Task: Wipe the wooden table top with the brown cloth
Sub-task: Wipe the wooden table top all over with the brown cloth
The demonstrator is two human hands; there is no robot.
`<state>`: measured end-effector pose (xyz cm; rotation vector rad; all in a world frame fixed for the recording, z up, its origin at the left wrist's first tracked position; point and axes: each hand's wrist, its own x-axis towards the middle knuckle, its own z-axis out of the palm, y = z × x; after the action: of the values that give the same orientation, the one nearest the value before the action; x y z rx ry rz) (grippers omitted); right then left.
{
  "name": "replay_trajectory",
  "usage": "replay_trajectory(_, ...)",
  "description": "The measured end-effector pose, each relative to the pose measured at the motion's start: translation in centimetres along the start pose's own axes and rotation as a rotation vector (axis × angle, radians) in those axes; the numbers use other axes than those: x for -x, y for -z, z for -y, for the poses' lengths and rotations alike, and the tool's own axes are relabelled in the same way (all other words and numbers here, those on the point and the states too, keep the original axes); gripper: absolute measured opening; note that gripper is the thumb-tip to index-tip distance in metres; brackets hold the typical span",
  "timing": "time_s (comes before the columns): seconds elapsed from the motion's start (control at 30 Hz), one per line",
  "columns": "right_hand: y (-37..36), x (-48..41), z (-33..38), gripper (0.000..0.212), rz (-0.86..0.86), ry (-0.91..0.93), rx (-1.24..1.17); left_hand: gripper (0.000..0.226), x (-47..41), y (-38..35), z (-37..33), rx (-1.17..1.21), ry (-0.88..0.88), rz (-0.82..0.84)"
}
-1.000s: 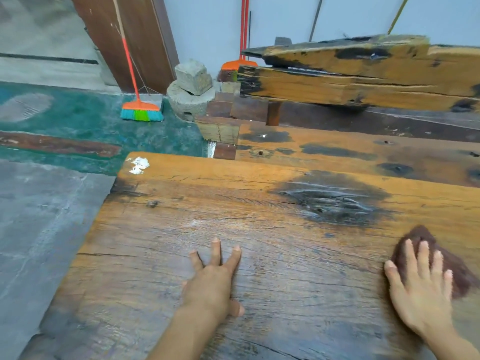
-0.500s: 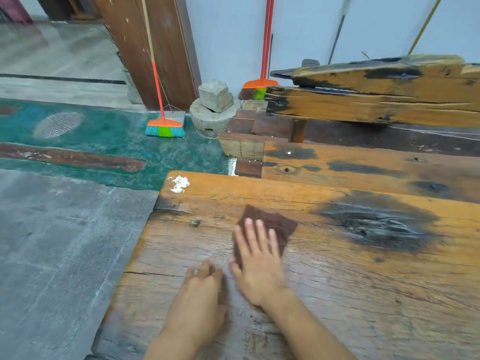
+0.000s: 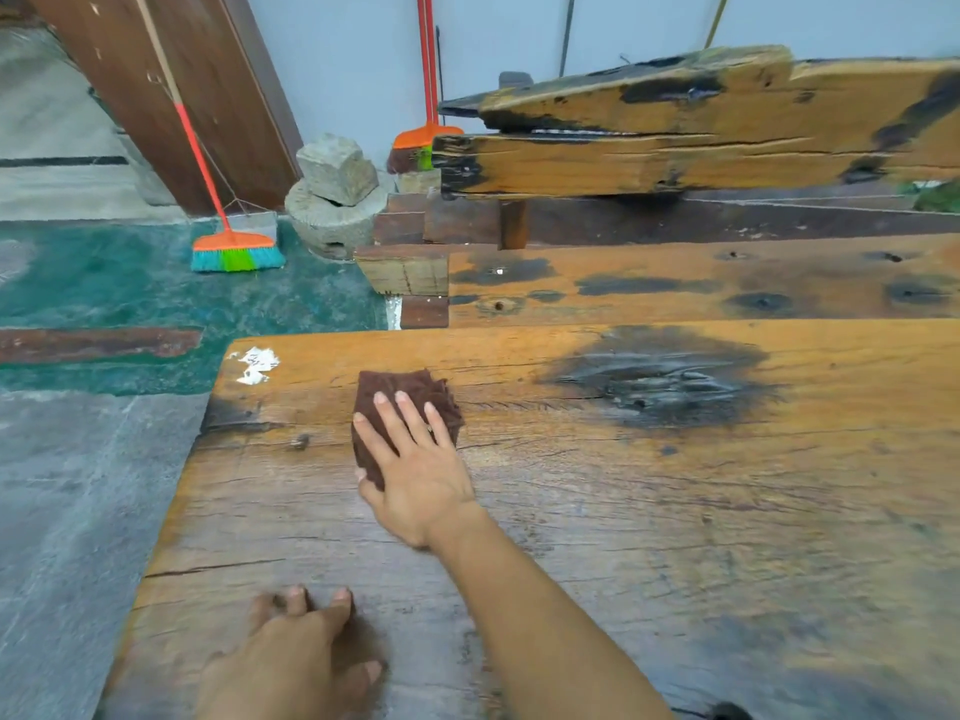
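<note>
The wooden table top is a wide, worn plank, orange at the far side, grey and weathered nearer me, with a large dark burn mark. A folded brown cloth lies on it toward the far left corner. My right hand presses flat on the cloth, fingers spread over it, arm reaching in from the lower right. My left hand rests flat on the near left part of the table, fingers apart, holding nothing.
White paint flecks mark the table's far left corner. More planks and stacked beams lie behind. An orange broom, a stone block and a second broom stand by the wall. The floor drops off left.
My right hand swept the cloth from the table's right side to the left, then pushed it farther from me. My left hand stayed planted on the near part of the table.
</note>
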<state>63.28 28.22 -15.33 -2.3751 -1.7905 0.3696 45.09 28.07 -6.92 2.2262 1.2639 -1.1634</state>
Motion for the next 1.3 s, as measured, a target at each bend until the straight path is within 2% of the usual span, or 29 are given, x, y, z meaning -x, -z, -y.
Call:
replay_trajectory(0.1, 0.8, 4.1, -5.8, 0.07, -0.043, -0.073, -0.014, 0.078, 0.9, 2.5, -1.9, -0.087, -0.01, -0.026)
replay_trajectory(0.2, 2.2, 9.9, -13.4, 0.068, -0.078, -0.169, -0.034, 0.063, 1.0, 2.8, -6.6, -0.133, -0.086, -0.22)
replay_trajectory(0.27, 3.2, 14.4, -18.9, 0.067, -0.1, -0.246, -0.032, 0.06, 1.2, 2.0, -10.8, -0.086, -0.222, -0.328)
replay_trajectory(0.33, 4.0, 19.1, -24.4, 0.067, -0.117, -0.315, -0.016, 0.062, 1.4, 0.9, -15.6, -0.035, -0.327, -0.319)
replay_trajectory(0.5, 5.6, 30.4, -35.7, 0.072, -0.162, -0.51, -0.016, 0.063, 1.5, -2.8, -25.0, -0.03, -0.409, -0.279)
replay_trajectory(0.63, 6.3, 39.0, -44.0, 0.074, -0.171, -0.706, -0.009, 0.064, 2.3, -5.1, -28.1, -0.059, -0.36, -0.246)
replay_trajectory(0.73, 7.0, 41.8, -47.4, 0.077, -0.176, -0.826, -0.026, 0.065, 3.1, -5.5, -28.5, -0.031, -0.317, -0.246)
replay_trajectory(0.83, 6.9, 40.5, -46.3, 0.072, -0.209, -0.876, -0.013, 0.064, 3.9, -4.9, -30.7, -0.009, -0.342, -0.317)
replay_trajectory(0.9, 6.6, 38.8, -43.9, 0.069, -0.199, -0.775, 0.004, 0.064, 4.1, -4.8, -32.8, -0.023, -0.359, -0.345)
replay_trajectory(1.1, 4.3, 32.8, -33.5, 0.068, -0.03, -0.169, 0.071, 0.067, 3.6, -5.9, -34.2, -0.017, -0.267, -0.334)
replay_trajectory(1.2, 5.3, 30.7, -34.3, 0.067, 0.032, -0.001, 0.076, 0.064, 3.9, -5.4, -36.1, 0.012, -0.299, -0.348)
replay_trajectory(1.3, 6.1, 29.4, -36.9, 0.065, 0.007, 0.066, 0.064, 0.078, 4.2, -4.3, -39.5, 0.052, -0.386, -0.352)
